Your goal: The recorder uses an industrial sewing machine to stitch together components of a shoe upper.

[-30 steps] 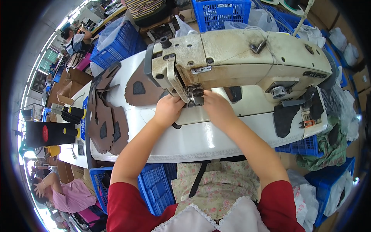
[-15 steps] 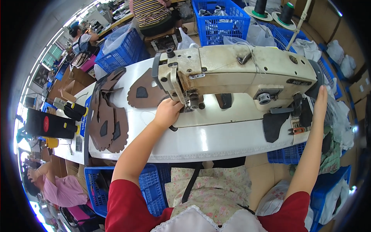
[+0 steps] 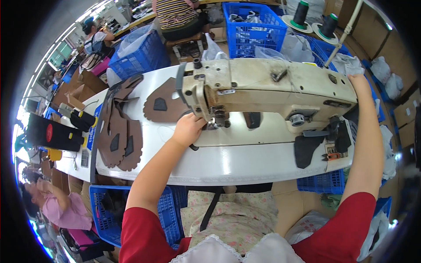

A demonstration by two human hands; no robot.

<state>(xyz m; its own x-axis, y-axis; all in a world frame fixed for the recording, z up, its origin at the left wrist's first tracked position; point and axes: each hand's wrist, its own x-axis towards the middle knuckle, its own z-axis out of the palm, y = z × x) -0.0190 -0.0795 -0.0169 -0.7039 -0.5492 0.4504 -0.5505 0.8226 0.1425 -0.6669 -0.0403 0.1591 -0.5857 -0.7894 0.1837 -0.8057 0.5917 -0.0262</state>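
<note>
A cream sewing machine (image 3: 263,79) stands on a white table. My left hand (image 3: 190,128) is closed beside its needle and presser foot (image 3: 218,118), with the fingertips hidden against the machine. Whatever they hold is hidden too. Just behind that hand lies a brown scallop-edged piece (image 3: 153,109) with a dark patch on it. My right hand (image 3: 360,83) is up at the right end of the machine head, curled over the handwheel, which hand and forearm cover. A small brown piece with a dark patch (image 3: 252,120) lies beneath the machine arm.
More brown pieces (image 3: 112,142) are piled at the table's left. Black pieces (image 3: 308,150) and an orange-handled tool (image 3: 334,156) lie at the right. Thread cones (image 3: 301,13) rise behind. Blue crates (image 3: 254,33) surround the table. Other people (image 3: 66,204) sit nearby.
My right hand has gone from stretched fingers alongside the handwheel to curled over its top, with the forearm shifting right. My left hand stays by the needle. The view has shifted slightly.
</note>
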